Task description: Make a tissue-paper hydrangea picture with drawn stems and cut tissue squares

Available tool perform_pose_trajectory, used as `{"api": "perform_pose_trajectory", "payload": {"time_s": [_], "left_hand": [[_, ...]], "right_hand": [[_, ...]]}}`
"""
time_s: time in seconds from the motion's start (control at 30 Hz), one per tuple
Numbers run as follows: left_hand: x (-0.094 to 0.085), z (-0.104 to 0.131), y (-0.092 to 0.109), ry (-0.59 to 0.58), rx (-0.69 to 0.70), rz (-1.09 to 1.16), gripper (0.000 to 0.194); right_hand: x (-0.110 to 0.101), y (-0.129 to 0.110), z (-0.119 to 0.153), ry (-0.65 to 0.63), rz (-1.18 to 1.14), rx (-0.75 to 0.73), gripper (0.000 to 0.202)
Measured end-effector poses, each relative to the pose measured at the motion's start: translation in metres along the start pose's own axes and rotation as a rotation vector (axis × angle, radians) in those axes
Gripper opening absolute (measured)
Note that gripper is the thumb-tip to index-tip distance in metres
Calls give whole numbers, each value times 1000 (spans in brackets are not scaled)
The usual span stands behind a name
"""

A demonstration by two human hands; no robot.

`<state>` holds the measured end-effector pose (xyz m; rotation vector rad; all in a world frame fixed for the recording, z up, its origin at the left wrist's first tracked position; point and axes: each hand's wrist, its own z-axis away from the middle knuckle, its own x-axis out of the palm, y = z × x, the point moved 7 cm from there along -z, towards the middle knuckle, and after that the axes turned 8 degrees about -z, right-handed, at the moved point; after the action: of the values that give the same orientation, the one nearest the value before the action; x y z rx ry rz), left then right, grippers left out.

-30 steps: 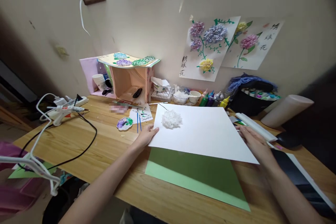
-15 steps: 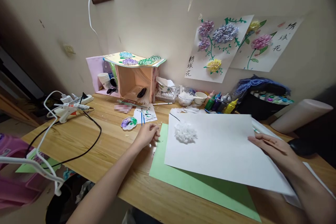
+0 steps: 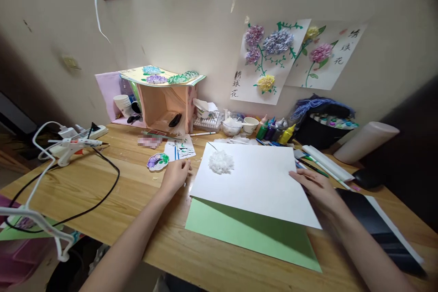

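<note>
At the far left, a white hot-glue gun [image 3: 73, 149] is seen on the wooden table [image 3: 137, 182], well apart from both hands. The left hand [image 3: 175, 175] is held just beyond the white sheet's left edge, not touching it, with fingers loosely curled; whether anything small is pinched in them cannot be told. Between the hands, the white sheet [image 3: 260, 182] is laid with its long axis running left to right, its near edge tilted up over a green sheet [image 3: 253, 239]. The white ruffled flower [image 3: 221, 163] is set near the white sheet's far left corner, so it is nearer to the left hand. The white sheet's right edge is grasped by the right hand [image 3: 315, 185], beside marker pens [image 3: 328, 169].
</note>
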<state>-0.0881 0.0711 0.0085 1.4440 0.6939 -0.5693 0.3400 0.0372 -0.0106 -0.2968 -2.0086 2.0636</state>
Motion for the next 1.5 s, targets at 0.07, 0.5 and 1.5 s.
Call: {"api": "perform_pose_trajectory", "payload": {"time_s": [0.07, 0.5, 1.5], "left_hand": [[9, 0, -1, -84, -2, 19, 39], [34, -3, -6, -303, -26, 143, 39], [23, 2, 3, -271, 8, -82, 39]], "right_hand": [[8, 0, -1, -44, 91, -77, 32], [26, -15, 4, 15, 948, -412, 33], [36, -20, 6, -368, 1215, -497, 24]]}}
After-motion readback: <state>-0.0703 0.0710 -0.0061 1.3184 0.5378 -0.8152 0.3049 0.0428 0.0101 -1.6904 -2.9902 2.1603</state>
